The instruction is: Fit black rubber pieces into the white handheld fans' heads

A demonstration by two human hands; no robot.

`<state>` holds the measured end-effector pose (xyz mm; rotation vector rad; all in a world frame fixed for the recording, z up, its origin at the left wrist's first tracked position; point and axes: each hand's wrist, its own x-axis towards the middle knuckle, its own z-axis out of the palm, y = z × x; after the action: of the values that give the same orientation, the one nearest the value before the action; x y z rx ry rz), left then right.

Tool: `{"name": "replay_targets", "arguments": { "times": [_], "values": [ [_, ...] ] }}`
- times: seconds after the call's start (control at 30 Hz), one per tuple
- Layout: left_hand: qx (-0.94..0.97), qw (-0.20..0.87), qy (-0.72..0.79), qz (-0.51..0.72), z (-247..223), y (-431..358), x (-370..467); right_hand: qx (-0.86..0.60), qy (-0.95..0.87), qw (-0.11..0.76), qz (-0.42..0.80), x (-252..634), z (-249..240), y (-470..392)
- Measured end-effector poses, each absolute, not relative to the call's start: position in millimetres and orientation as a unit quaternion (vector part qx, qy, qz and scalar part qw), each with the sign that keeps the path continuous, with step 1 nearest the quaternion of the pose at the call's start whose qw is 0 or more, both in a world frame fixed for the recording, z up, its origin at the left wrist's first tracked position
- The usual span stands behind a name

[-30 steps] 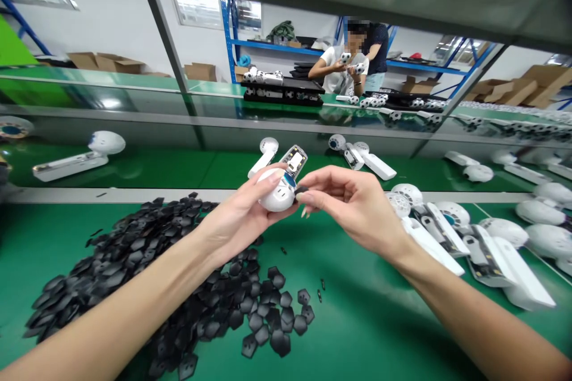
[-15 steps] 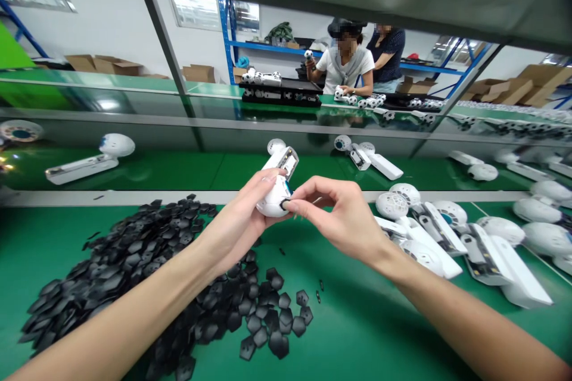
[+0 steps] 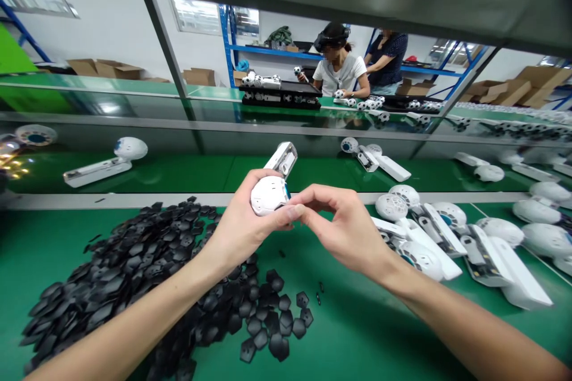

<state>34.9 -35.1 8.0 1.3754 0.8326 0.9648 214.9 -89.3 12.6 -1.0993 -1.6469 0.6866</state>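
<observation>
My left hand (image 3: 243, 214) is wrapped round a white ball-shaped part (image 3: 268, 195), its thumb along the lower right side. A dark patch shows at the ball's lower right edge and a bit of blue on its right. My right hand (image 3: 342, 220) is closed in a pinch at that edge, its fingertips touching the left thumb; what they hold, if anything, is hidden. Just behind the ball is a white handle piece (image 3: 286, 158) with its inside exposed. Black pentagonal pieces (image 3: 111, 274) lie in a large pile to the left and below my hands.
White ball-and-handle parts (image 3: 433, 232) are heaped on the right of the green table (image 3: 366, 333). Beyond a pale ledge, a belt (image 3: 201, 172) carries more white parts (image 3: 96, 171). Two people (image 3: 342, 65) are across the way, near black trays (image 3: 281, 95) and football-patterned parts.
My left thumb has moved down to the ball's lower right edge, and the ball has turned. White parts on the belt have shifted right. The person across has lowered their head.
</observation>
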Motion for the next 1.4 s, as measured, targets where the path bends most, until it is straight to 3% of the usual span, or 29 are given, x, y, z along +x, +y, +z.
{"name": "replay_targets", "arguments": {
  "times": [0.2,0.33,0.6,0.83,1.03,1.27,1.4],
  "values": [
    [0.600,0.563,0.351,0.446,10.1,-30.8,32.2,-0.441,-0.691,0.474,0.321,226.8,32.2,-91.2],
    [0.602,0.537,0.348,0.477,8.2,-23.8,29.5,-0.494,-0.681,0.463,0.280,238.2,40.8,-94.6],
    [0.597,0.537,0.340,0.489,5.3,-13.2,27.9,-0.507,-0.825,0.071,0.240,237.3,1.8,-127.9],
    [0.577,0.551,0.324,0.508,6.9,-12.4,25.7,-0.487,-0.852,-0.003,0.194,234.0,-15.2,-135.9],
    [0.538,0.620,0.294,0.491,8.7,-6.3,21.8,-0.511,-0.819,0.041,0.258,229.3,-16.9,-127.3],
    [0.556,0.625,0.280,0.471,3.8,-2.8,17.8,-0.481,-0.657,0.326,0.481,230.9,1.6,-103.7],
    [0.583,0.607,0.248,0.479,-1.1,-5.1,18.8,-0.402,-0.591,0.417,0.561,224.8,18.0,-81.9]
  ]
}}
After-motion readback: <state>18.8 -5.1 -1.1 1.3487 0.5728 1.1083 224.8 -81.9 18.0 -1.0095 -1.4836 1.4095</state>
